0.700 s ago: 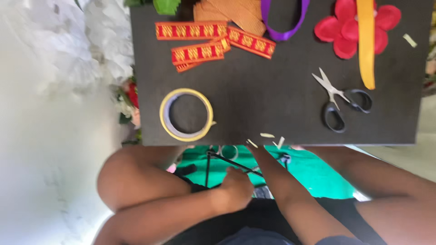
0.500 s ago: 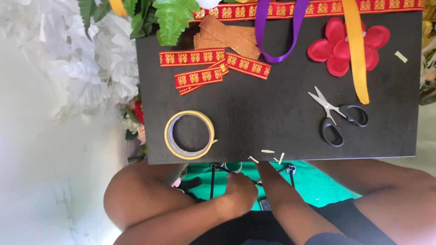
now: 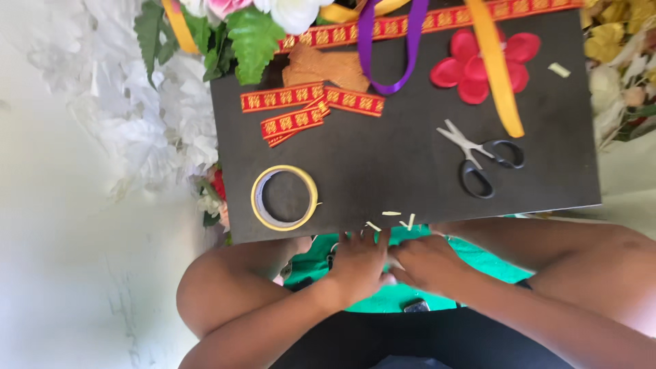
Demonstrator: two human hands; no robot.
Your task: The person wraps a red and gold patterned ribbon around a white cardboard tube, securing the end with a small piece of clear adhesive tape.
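Yellow tape roll (image 3: pixel 284 198), red-and-gold patterned ribbons (image 3: pixel 307 104), black-handled scissors (image 3: pixel 482 161), red flower (image 3: pixel 484 65)

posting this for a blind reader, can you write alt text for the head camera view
Seen from above, a person's left hand and right hand meet over green fabric in the lap, just below a dark board. On the board lie a tape roll, scissors, red patterned ribbon strips, a red flower, and purple and yellow ribbons.

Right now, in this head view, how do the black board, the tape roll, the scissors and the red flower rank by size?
1. Black board, by far the largest.
2. Red flower, partly covered by a yellow ribbon.
3. Scissors, roughly as wide as the flower, so that order is unsure.
4. Tape roll, smallest.
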